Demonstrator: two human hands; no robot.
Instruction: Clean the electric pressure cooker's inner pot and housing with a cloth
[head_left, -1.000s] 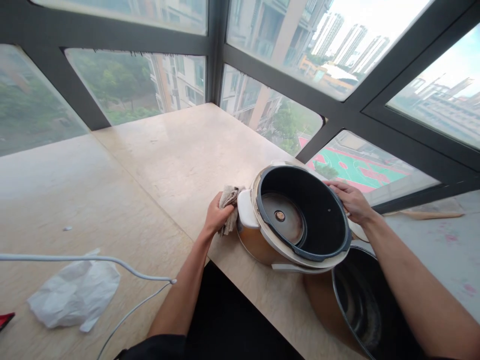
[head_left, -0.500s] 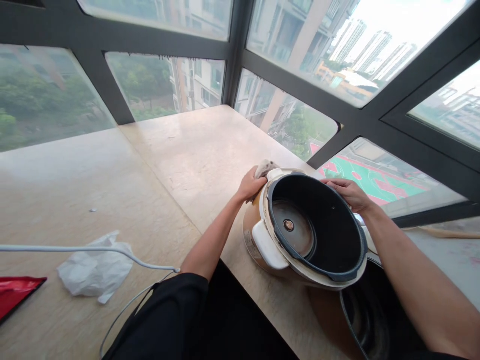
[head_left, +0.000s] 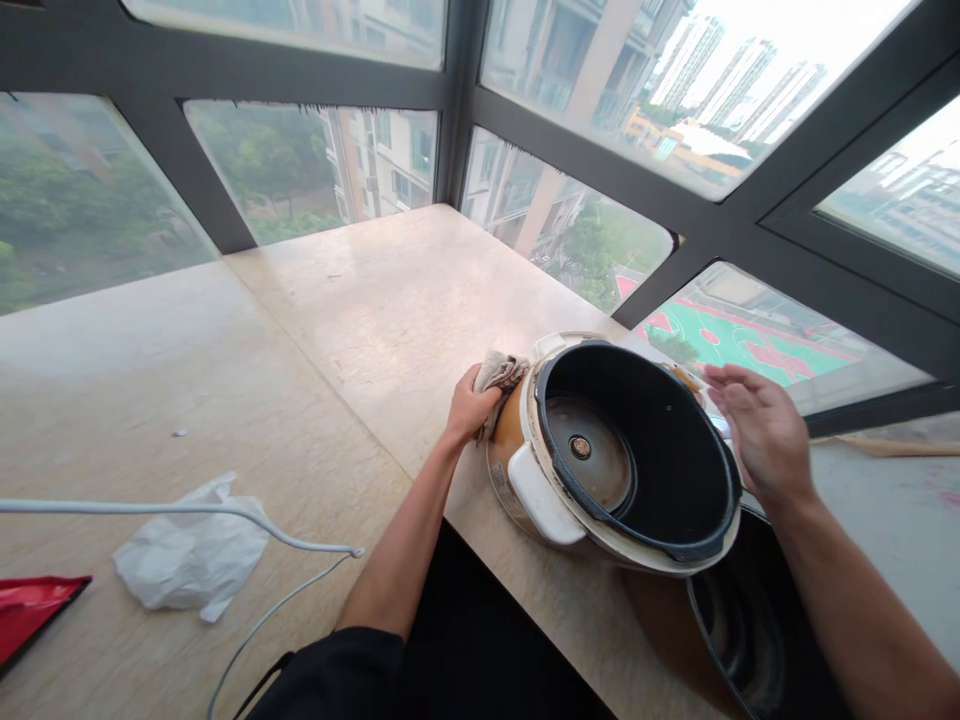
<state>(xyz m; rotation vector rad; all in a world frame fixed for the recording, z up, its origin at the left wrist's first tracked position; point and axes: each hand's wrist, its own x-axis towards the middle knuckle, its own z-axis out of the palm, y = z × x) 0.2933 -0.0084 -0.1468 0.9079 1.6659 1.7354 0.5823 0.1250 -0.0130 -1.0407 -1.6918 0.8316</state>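
A tan and white cooker body (head_left: 540,490) lies tilted on the stone counter (head_left: 375,320), its dark hollow facing me with a round plate at the bottom. My left hand (head_left: 469,408) is closed round a grey rag (head_left: 501,372) pressed against the cooker's left outer wall. My right hand (head_left: 757,430) hovers just off the right rim, fingers spread, holding nothing. A dark inner pot (head_left: 742,630) sits at the lower right, partly under the cooker's rim and my right forearm.
A crumpled white bag (head_left: 191,560) and a white cable (head_left: 225,515) lie on the counter at the left, with a red object (head_left: 34,605) at the left edge. Dark-framed windows (head_left: 450,90) wall the counter behind and to the right.
My right hand has let go of the cooker's rim and opened beside it. My left hand with the rag has slid along the cooker's outer left side.
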